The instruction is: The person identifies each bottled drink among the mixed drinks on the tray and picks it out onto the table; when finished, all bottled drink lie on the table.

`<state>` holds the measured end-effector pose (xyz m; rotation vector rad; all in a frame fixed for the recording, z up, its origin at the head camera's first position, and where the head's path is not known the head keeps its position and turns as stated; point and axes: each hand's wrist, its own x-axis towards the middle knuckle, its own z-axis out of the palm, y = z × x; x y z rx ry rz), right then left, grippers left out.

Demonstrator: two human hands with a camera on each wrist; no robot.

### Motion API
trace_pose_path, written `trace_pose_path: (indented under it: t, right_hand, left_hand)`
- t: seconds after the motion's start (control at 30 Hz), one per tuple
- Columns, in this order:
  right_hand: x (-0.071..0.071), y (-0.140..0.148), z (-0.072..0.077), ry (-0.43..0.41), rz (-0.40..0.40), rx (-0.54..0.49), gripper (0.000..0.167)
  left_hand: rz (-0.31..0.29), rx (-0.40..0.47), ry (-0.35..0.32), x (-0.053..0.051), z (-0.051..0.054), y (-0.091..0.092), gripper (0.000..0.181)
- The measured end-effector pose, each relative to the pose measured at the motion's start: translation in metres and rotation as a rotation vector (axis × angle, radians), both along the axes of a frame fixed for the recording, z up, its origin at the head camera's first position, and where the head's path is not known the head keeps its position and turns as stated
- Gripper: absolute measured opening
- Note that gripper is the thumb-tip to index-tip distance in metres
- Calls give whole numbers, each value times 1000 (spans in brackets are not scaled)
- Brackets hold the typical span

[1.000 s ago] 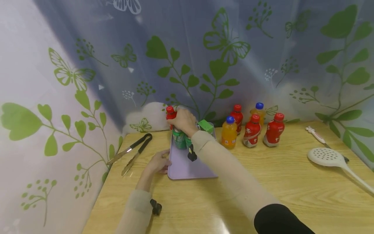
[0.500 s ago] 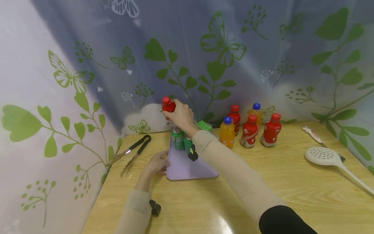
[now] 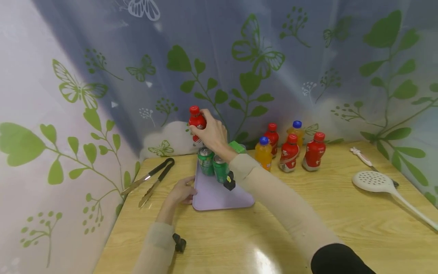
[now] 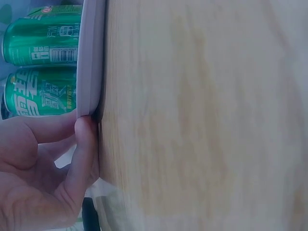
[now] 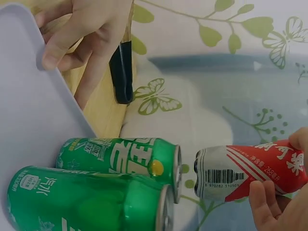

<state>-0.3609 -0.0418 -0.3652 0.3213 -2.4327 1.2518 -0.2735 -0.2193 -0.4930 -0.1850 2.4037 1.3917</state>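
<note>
My right hand [image 3: 213, 134] holds a small red drink bottle [image 3: 197, 118] upright in the air, above the far left of a lilac tray [image 3: 219, 197]. In the right wrist view its silver base and barcode show, and the bottle [image 5: 228, 172] stands clear of the cans. Two green soda cans [image 3: 206, 164] [image 3: 220, 171] stand on the tray below. Behind my right wrist a green box [image 3: 237, 147] is partly hidden. At the tray's left edge my left hand [image 3: 182, 192] pinches the rim between thumb and fingers.
Black-handled tongs [image 3: 150, 180] lie left of the tray. To its right stand orange bottles [image 3: 263, 154] with blue caps and several red bottles [image 3: 289, 153]. A white slotted spoon [image 3: 374, 182] and a pink-handled utensil [image 3: 363, 156] lie far right. A patterned curtain [image 3: 219, 61] hangs behind.
My right hand has lifted the red bottle up from behind the cans, so more of it shows. My left hand stays at the tray's edge. The head view has shifted slightly.
</note>
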Motion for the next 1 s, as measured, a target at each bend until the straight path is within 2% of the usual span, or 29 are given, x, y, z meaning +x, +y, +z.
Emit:
trace_pose_path:
  t: [0.17,0.4,0.67,0.83,1.0]
  right_hand:
    - [6,7,5,49,22,-35,51]
    - [11,19,5,163,65,-94,52]
    - [20,29,9,254,97,-130,54]
    - [28,37,13,268,80,-102,56]
    - [35,46,16,243,94,-132,56]
  left_hand:
    - [-4,1,8,0,1,0,75]
    - [-7,21,-4,1,2,2,75]
    - [-5,-1,1,2,3,2,72]
    - [-7,4,0,2,2,3,71]
    - [9,-3,-11,1,2,2,71]
